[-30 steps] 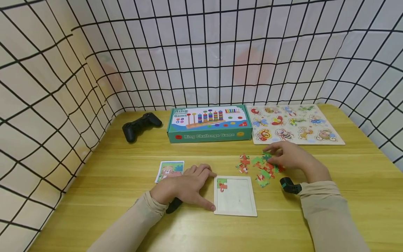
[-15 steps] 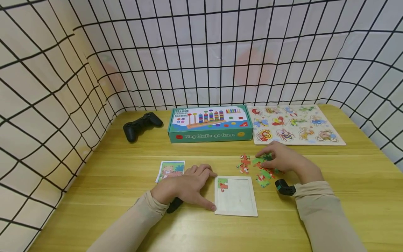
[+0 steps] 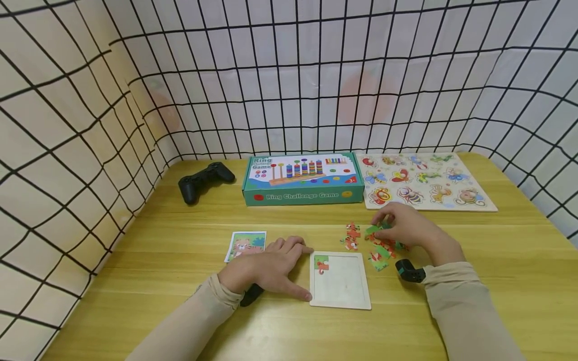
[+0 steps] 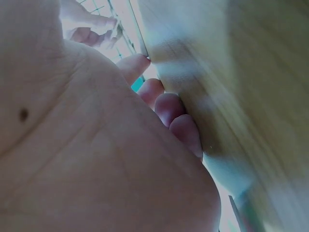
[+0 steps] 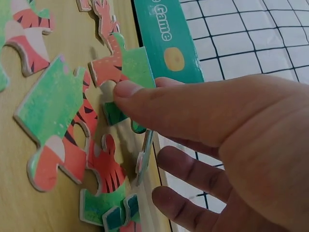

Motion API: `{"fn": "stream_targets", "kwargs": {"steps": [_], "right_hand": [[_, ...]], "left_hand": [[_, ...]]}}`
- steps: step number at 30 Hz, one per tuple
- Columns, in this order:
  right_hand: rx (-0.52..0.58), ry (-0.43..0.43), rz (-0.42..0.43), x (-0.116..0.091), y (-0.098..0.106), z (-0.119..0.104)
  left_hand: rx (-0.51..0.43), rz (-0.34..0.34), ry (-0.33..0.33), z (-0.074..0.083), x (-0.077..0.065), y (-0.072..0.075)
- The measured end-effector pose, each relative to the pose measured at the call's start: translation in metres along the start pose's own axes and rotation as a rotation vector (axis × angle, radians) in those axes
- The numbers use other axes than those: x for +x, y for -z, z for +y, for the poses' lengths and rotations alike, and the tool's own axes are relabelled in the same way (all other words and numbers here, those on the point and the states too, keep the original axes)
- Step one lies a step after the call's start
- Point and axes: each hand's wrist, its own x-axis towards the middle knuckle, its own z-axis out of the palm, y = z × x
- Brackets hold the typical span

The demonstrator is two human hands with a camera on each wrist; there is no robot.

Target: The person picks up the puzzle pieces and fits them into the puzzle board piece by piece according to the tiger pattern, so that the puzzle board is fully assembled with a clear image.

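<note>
My left hand lies beside a square white puzzle tray, thumb and index fingertips touching its left edge near the corners. One green and orange puzzle piece sits in the tray's upper left corner. To the right, my right hand is over a pile of puzzle pieces. In the right wrist view, its thumb and index finger pinch a green and orange striped puzzle piece whose lower part the thumb hides. The other fingers stay apart from it. A cluster of tiger-striped pieces lies left of the pile.
A tiger picture card lies behind my left hand, partly covered by it. Along the back are a black game controller, a green Ring Challenge Game box and an insect puzzle board. Black-and-white grid walls surround the table.
My right hand has moved left over the pile, from the dark green pieces to a green and orange piece that it now pinches. My left hand has stayed at the tray.
</note>
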Motion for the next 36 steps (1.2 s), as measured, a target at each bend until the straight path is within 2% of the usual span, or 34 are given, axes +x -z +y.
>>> {"fn": "stream_targets", "kwargs": {"steps": [5, 12, 18, 27, 36], "right_hand": [[0.011, 0.003, 0.037, 0.001, -0.001, -0.001], [0.043, -0.021, 0.031, 0.001, 0.000, -0.006], [0.094, 0.006, 0.025, -0.001, 0.004, -0.012], [0.236, 0.087, -0.142, -0.005, 0.013, -0.035], [0.281, 0.101, -0.275, -0.007, 0.005, -0.051]], "left_hand": [[0.001, 0.006, -0.005, -0.001, 0.000, 0.000], [0.001, 0.009, -0.002, -0.002, 0.000, 0.001], [0.002, 0.009, 0.004, -0.001, -0.002, 0.002], [-0.010, 0.018, 0.012, 0.000, -0.004, 0.001], [0.002, 0.009, 0.004, 0.000, -0.001, 0.000]]}}
